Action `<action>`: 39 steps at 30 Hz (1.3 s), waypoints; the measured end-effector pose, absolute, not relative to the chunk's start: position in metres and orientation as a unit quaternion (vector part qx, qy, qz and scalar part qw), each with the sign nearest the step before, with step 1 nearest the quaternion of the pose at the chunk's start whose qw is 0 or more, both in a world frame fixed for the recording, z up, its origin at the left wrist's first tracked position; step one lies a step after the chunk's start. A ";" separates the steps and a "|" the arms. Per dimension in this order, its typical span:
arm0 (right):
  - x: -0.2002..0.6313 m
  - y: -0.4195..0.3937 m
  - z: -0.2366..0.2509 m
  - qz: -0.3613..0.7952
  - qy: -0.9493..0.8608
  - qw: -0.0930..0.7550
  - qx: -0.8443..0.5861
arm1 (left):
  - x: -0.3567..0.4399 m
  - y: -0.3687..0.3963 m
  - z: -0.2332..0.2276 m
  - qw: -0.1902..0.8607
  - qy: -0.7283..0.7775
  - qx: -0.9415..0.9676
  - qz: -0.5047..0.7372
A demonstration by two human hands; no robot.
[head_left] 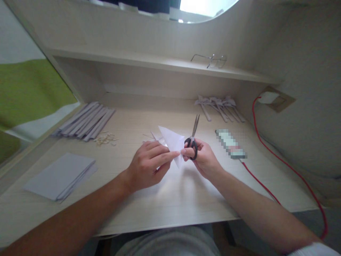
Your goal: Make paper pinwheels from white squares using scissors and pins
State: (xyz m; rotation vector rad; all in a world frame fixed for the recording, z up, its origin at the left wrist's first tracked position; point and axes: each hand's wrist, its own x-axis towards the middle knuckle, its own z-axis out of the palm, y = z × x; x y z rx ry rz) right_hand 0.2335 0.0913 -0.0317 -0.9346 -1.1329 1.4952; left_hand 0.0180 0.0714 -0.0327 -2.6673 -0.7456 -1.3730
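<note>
- The middle of the table near the front edge is bare, so a hand can slide there.
- A stack of paper sheets lies near the front left corner.
- Long folded strips fill the back left, with small scraps beside them.
- More folded pieces lie at the back right.
- A flat blurred thing and a red cable block the right side.
- The shelf hangs low over the back edge.
</note>
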 end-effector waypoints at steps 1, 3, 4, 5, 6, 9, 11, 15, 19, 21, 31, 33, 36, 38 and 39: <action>0.234 0.091 -0.032 0.600 -0.477 0.507 -0.393 | 0.019 0.070 -0.032 -0.013 -0.254 -0.852 -0.458; 0.236 0.090 -0.031 0.569 -0.507 0.506 -0.404 | 0.019 0.068 -0.029 -0.082 -0.317 -0.797 -0.508; 0.237 0.089 -0.030 0.554 -0.532 0.495 -0.407 | 0.017 0.069 -0.026 -0.103 -0.361 -0.758 -0.534; 0.238 0.087 -0.030 0.535 -0.564 0.481 -0.406 | 0.015 0.071 -0.023 -0.110 -0.407 -0.722 -0.549; 0.239 0.084 -0.029 0.512 -0.602 0.463 -0.401 | 0.012 0.074 -0.019 -0.109 -0.444 -0.698 -0.552; 0.240 0.079 -0.028 0.439 -0.704 0.404 -0.384 | 0.003 0.084 -0.010 -0.198 -0.474 -0.735 -0.442; 0.239 0.077 -0.030 0.414 -0.734 0.383 -0.377 | -0.001 0.088 -0.007 -0.336 -0.451 -0.766 -0.312; 0.237 0.079 -0.034 0.429 -0.706 0.397 -0.399 | -0.001 0.087 -0.011 -0.425 -0.424 -0.767 -0.226; 0.233 0.083 -0.033 0.515 -0.609 0.422 -0.431 | 0.002 0.086 -0.017 -0.464 -0.417 -0.742 -0.247; 0.233 0.084 -0.030 0.546 -0.585 0.416 -0.431 | 0.002 0.086 -0.018 -0.486 -0.408 -0.733 -0.245; 0.232 0.081 -0.027 0.581 -0.579 0.404 -0.404 | 0.002 0.087 -0.021 -0.583 -0.377 -0.698 -0.176; 0.231 0.081 -0.027 0.575 -0.583 0.407 -0.405 | 0.003 0.088 -0.021 -0.590 -0.378 -0.694 -0.168; 0.234 0.084 -0.024 0.551 -0.603 0.395 -0.420 | 0.001 0.091 -0.018 -0.573 -0.409 -0.679 -0.210; 0.238 0.086 -0.020 0.542 -0.627 0.357 -0.431 | -0.003 0.095 -0.014 -0.552 -0.432 -0.667 -0.254; 0.241 0.087 -0.018 0.542 -0.639 0.330 -0.434 | -0.006 0.097 -0.011 -0.541 -0.439 -0.663 -0.273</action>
